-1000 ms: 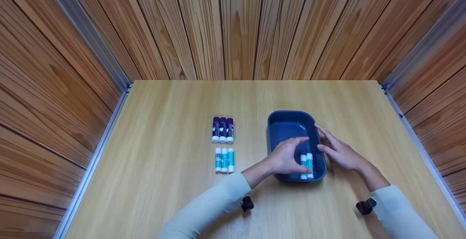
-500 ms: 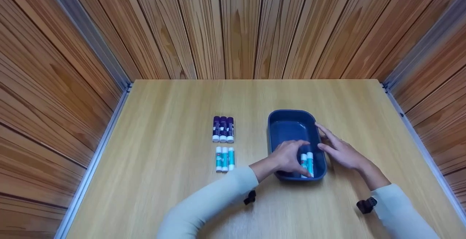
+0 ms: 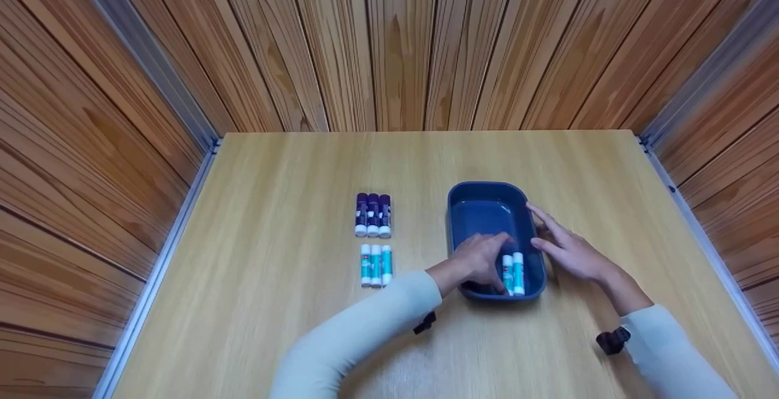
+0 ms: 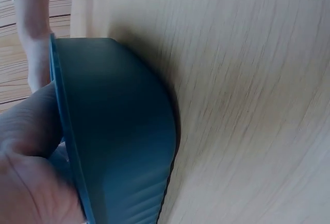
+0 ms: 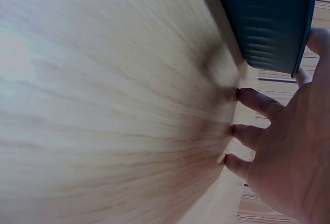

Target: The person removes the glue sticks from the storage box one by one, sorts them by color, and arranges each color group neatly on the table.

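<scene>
In the head view, two white-and-teal glue sticks (image 3: 513, 274) lie side by side in the near end of a dark blue tray (image 3: 490, 192). My left hand (image 3: 479, 260) reaches into the tray just left of them, thumb toward me and index finger farther away. The hand itself hides what lies beneath its palm, and in the left wrist view the tray wall covers the fingertips. My right hand (image 3: 569, 254) is at the tray's right side, thumb and index finger touching its rim. Its other fingers (image 5: 247, 136) are spread, with their tips on the table.
Left of the tray, three purple glue sticks with white ends (image 3: 373, 215) lie in a row on the table (image 3: 274, 216). Three white-and-teal glue sticks (image 3: 376, 265) lie in a second row nearer me. Wood-plank walls (image 3: 401, 46) surround the table.
My left hand has shifted slightly and its thumb has moved left, off the two glue sticks, uncovering them. The right hand and tray have stayed in place.
</scene>
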Tool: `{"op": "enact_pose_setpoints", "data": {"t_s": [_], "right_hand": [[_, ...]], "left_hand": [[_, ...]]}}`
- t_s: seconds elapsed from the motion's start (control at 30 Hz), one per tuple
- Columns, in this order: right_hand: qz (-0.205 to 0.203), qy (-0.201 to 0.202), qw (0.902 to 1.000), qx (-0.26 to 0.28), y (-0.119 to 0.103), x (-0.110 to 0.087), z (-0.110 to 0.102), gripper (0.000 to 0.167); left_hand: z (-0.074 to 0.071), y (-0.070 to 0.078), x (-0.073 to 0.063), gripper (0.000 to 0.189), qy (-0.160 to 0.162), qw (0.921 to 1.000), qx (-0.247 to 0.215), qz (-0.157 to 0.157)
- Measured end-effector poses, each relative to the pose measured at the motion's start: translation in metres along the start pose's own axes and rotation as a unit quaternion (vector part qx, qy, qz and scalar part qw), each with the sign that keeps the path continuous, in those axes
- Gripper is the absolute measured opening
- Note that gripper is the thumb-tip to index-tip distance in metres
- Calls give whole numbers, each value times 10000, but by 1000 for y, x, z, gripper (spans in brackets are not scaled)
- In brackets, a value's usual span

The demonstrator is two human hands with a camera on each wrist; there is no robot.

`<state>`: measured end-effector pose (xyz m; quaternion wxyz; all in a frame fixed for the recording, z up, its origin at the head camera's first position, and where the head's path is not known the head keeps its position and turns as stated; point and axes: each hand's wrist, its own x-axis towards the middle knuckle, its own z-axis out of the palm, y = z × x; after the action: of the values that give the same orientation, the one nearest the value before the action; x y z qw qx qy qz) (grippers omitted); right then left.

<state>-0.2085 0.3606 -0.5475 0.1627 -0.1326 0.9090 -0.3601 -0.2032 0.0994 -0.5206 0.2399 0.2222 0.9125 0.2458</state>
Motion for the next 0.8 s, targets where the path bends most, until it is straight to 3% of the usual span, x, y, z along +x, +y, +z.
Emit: {"op": "enact_pose_setpoints", "data": {"t_s": [0.47,0.8], "right_hand": [[-51,69,9999,-91,0,1,1,76],[85,2,10000,-8,-1,1,1,78]], "left_hand": [[8,2,1,86,275,9966,774,82],[10,3,0,75,292,9949,964,75]]}}
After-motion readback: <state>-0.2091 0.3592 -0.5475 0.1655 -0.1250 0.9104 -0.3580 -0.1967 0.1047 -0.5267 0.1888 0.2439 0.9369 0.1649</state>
